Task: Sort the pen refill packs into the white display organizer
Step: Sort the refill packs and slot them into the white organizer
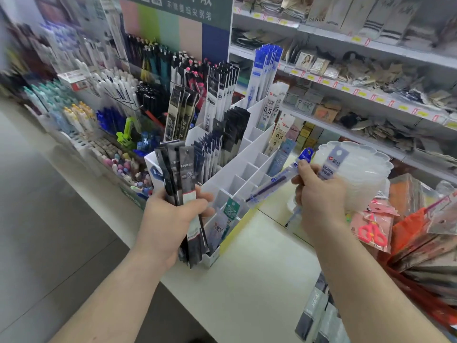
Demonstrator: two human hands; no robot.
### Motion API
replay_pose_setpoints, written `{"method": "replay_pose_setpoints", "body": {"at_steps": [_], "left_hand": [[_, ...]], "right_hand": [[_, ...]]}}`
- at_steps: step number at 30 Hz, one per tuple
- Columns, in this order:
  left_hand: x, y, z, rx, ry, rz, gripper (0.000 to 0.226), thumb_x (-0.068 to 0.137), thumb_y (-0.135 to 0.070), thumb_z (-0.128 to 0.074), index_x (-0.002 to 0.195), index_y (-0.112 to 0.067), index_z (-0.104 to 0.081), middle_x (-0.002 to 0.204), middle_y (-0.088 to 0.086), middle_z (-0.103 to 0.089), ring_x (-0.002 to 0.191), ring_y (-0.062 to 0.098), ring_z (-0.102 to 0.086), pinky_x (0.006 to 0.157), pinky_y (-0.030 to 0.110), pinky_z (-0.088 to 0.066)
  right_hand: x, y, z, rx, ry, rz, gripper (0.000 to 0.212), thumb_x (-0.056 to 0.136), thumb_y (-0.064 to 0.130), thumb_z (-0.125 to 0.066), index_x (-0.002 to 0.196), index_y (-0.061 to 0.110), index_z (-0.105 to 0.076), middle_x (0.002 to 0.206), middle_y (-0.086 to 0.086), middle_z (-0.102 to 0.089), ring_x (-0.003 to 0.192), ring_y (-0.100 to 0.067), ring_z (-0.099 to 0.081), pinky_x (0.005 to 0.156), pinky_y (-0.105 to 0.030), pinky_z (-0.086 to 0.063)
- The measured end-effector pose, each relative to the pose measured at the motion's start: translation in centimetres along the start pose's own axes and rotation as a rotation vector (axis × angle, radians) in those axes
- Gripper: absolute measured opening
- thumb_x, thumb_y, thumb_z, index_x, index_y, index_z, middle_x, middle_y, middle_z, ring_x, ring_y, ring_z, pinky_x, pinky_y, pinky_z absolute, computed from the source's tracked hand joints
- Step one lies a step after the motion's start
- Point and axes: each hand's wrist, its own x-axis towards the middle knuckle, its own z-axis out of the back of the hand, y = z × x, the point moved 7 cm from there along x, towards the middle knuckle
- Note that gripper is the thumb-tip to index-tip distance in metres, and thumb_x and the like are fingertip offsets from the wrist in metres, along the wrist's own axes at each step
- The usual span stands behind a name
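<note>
Hands [173,216] [319,194] grip refill packs [188,184] beside white organizer [249,174]

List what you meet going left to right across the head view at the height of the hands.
Left hand gripping black refill packs → white display organizer → blue refill pack → right hand holding it → clear plastic trays → pink scissors pack.
</note>
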Motion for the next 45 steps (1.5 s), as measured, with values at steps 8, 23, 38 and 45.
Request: {"method": "replay_pose_setpoints", "body": {"at_steps": [8,23,38,45], "left_hand": [[-0.6,-0.2,3.1,0.0,-0.106,-0.016,0.02,0.085,0.011,-0.063,0.091,-0.007,-0.062,0.076,0.004,-0.075,0.061,0.02,-0.067,0.064,0.034,-0.054],[-0.6,0.6,3.9,0.0,-0.089,-0.01,0.017,0.085,0.011,-0.064,0.091,-0.005,-0.063,0.079,0.009,-0.074,0.06,0.022,-0.064,0.064,0.034,-0.055],[-0.9,4.1,-5.3,0.116,0.271,0.159,0.014,0.087,-0.011,-0.073,0.082,-0.007,-0.06,0.06,0.004,-0.059,0.047,0.016,-0.054,0.047,0.024,-0.048],[-0.6,4.6,-7.7,0.164,0.347,0.166,0.022,0.075,-0.013,-0.084,0.092,-0.009,-0.071,0.076,0.007,-0.075,0.064,0.019,-0.067,0.062,0.032,-0.053]], "right_hand": [[-1.8,-0.7,-3.7,-0.164,0.147,0.07,0.028,0.095,0.019,-0.065,0.067,0.018,-0.064,0.062,-0.002,-0.064,0.051,-0.012,-0.046,0.057,-0.029,-0.037],[-3.5,-6.1,-12.0,-0.825,0.631,-0.108,0.016,0.084,0.016,-0.067,0.078,0.001,-0.068,0.057,-0.005,-0.059,0.04,-0.014,-0.048,0.041,-0.018,-0.039],[-4.5,-2.3,-5.0,0.219,0.358,-0.458,0.02,0.104,0.013,-0.042,0.097,-0.001,-0.053,0.064,-0.014,-0.059,0.063,-0.028,-0.065,0.065,-0.038,-0.061],[-4.9,-2.3,-3.9,0.303,0.296,-0.409,0.014,0.103,0.013,-0.048,0.093,0.006,-0.055,0.072,-0.009,-0.063,0.07,-0.025,-0.061,0.078,-0.048,-0.054]]}}
